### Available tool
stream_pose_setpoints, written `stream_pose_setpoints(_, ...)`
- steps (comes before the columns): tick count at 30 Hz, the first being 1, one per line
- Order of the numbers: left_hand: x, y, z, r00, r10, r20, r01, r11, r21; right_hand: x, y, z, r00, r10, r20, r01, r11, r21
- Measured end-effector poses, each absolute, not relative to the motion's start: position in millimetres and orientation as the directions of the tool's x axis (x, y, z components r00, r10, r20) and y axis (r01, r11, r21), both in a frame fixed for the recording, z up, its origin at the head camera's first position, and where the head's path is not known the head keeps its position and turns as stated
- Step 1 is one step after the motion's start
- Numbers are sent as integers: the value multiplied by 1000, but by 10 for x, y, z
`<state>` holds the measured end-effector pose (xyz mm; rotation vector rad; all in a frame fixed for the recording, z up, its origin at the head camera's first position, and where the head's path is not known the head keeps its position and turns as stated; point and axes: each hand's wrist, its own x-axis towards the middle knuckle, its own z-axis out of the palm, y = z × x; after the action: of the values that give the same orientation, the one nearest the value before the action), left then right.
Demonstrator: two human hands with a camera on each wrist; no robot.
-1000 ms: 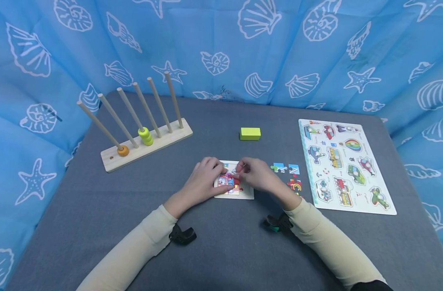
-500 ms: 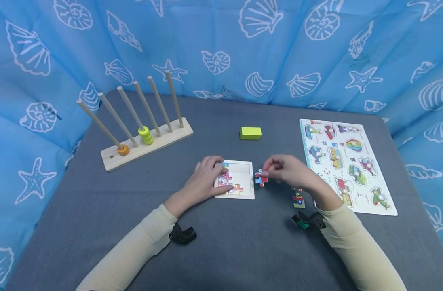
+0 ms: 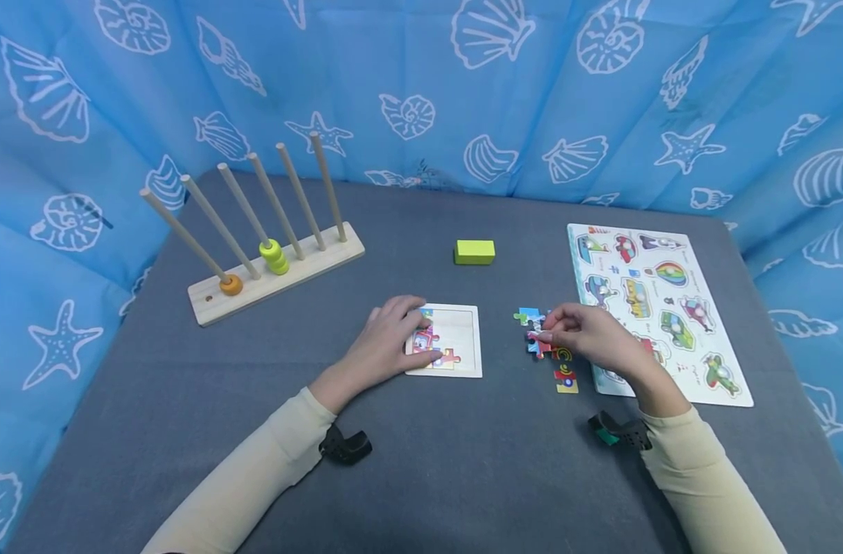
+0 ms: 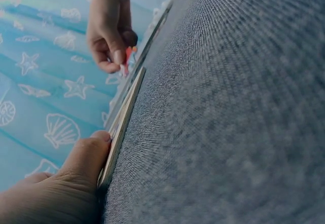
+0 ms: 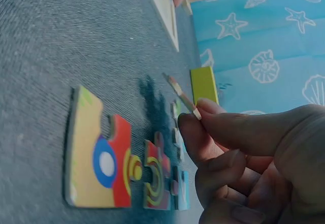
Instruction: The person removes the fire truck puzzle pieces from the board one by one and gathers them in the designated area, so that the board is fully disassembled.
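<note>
My left hand rests on the left side of a small wooden puzzle tray, thumb and fingers spread over it. In the left wrist view the thumb touches the tray's rim. A few joined puzzle pieces with a red picture lie in the tray's left part, partly covered by the fingers. To the right of the tray, my right hand pinches a red and blue puzzle piece between thumb and forefinger. In the right wrist view that piece is seen edge-on, raised off the cloth.
Loose puzzle pieces lie beneath and around the right hand, including a yellow-red one and a blue-green one. A picture board lies at the right, a yellow-green block behind the tray. A wooden peg stand with rings stands back left.
My right hand has lifted the red and blue piece out of the tray and carried it right, over the loose pieces. The left hand has stayed on the tray.
</note>
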<state>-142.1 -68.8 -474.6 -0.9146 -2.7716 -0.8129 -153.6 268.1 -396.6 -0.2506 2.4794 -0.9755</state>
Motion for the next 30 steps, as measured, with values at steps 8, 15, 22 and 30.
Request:
stream_pose_setpoints(8, -1430, -689, -4748, -819, 520, 244, 570, 684, 455, -1565, 2653, -4057, -888, -342, -307, -54, 741, -669)
stream_pose_setpoints(15, -1439, -690, -4764, -818, 523, 238, 571, 690, 445, -1563, 2616, -4071, -892, -320, -318, -24, 737, -675)
stream_pose_setpoints(22, -1440, -688, -4756, -817, 523, 243, 573, 688, 445, -1551, 2609, -4084, -904, -318, -287, -72, 774, -629)
stream_pose_setpoints(30, -1436, -689, -4749, -822, 517, 240, 566, 695, 443, -1564, 2618, -4037, -905, -319, -281, -108, 812, -573)
